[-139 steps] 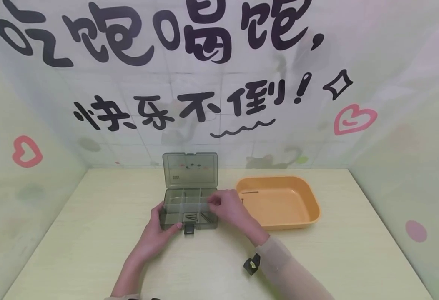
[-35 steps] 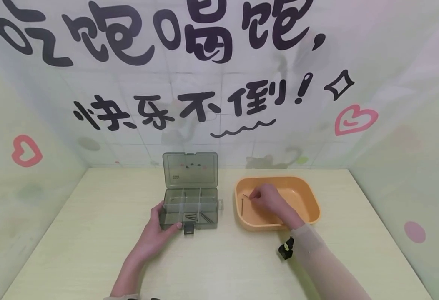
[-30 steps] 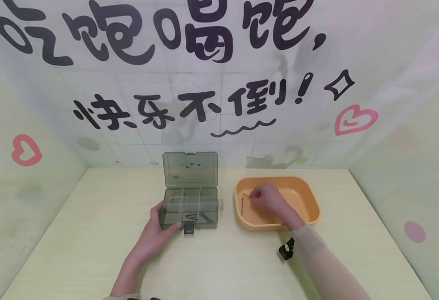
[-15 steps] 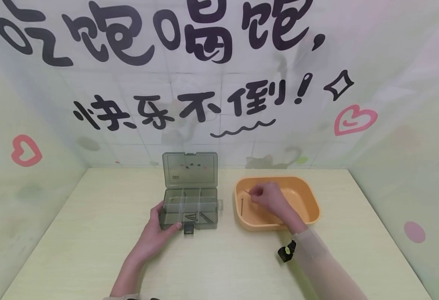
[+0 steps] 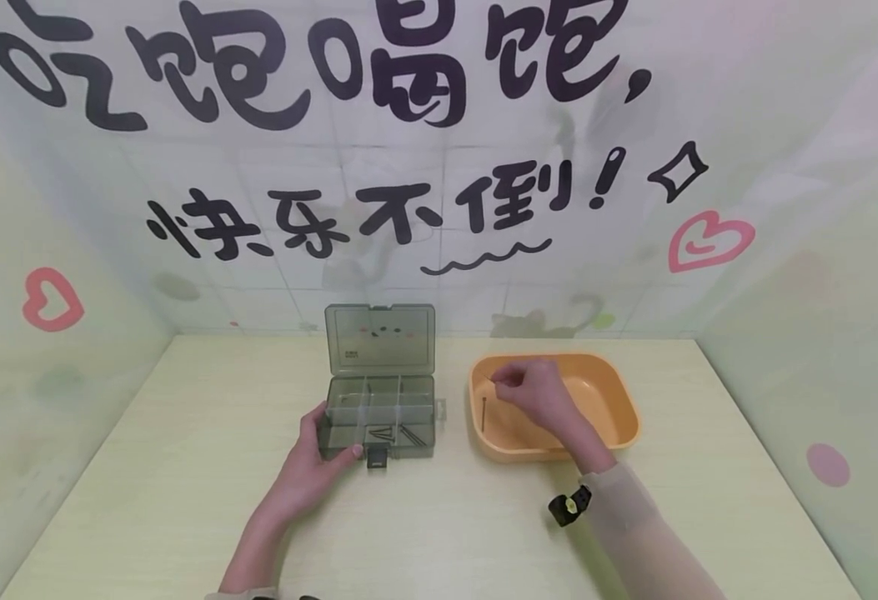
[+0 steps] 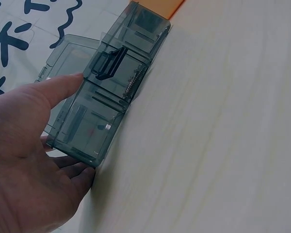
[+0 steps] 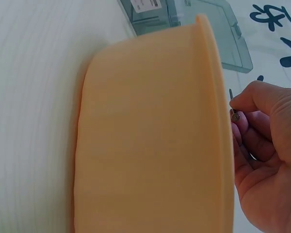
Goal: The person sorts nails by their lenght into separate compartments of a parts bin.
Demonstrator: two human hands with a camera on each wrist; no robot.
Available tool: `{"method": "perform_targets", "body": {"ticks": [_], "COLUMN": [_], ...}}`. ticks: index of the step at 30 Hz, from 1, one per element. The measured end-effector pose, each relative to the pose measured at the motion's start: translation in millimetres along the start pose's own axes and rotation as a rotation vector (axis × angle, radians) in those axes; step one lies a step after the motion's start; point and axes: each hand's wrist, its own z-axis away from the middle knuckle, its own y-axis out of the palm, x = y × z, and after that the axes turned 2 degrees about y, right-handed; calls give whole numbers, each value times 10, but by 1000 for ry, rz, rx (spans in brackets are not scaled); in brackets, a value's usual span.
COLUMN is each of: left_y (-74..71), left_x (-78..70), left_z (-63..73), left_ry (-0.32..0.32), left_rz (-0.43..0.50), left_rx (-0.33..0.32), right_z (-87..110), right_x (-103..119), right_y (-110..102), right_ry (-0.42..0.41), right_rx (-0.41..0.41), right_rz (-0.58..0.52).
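My left hand (image 5: 305, 477) grips the left end of a grey see-through compartment box (image 5: 343, 436), thumb on its front edge and fingers at its side. The box's lid (image 5: 381, 350) stands raised at the back. Several dark screws (image 5: 411, 435) lie in its front middle and front right compartments. My right hand (image 5: 539, 392), above the left part of an orange tray (image 5: 594, 402), pinches a screw (image 7: 235, 116) between thumb and fingertips; its head shows in the right wrist view. One more screw (image 5: 484, 414) lies in the tray near its left wall.
A black latch (image 5: 377, 457) juts from the box's front and a clear tab (image 5: 442, 409) from its right side. A narrow strip of pale table (image 5: 455, 483) separates box and tray. Printed sheets (image 5: 439, 300) wall in the back and both sides.
My right hand has gone from the box to the tray and picked up one of its two screws, now raised slightly. My left hand and the box have stayed in place.
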Motion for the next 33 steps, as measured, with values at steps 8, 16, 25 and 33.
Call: {"method": "perform_targets", "body": {"ticks": [8, 16, 25, 33], "left_y": [-4, -1, -6, -6], "left_x": [14, 13, 27, 46], "left_z": [0, -5, -10, -8], "left_ry": [1, -1, 3, 4], "left_rz": [5, 3, 3, 11], "left_rx": [-1, 1, 0, 2], "right_z": [25, 75, 83, 95], "right_x": [181, 357, 495, 586], "right_y": [154, 335, 659, 842], "right_ry": [-58, -93, -193, -232], "right_rx": [-1, 63, 145, 94], "right_rz": [-45, -126, -20, 160]}}
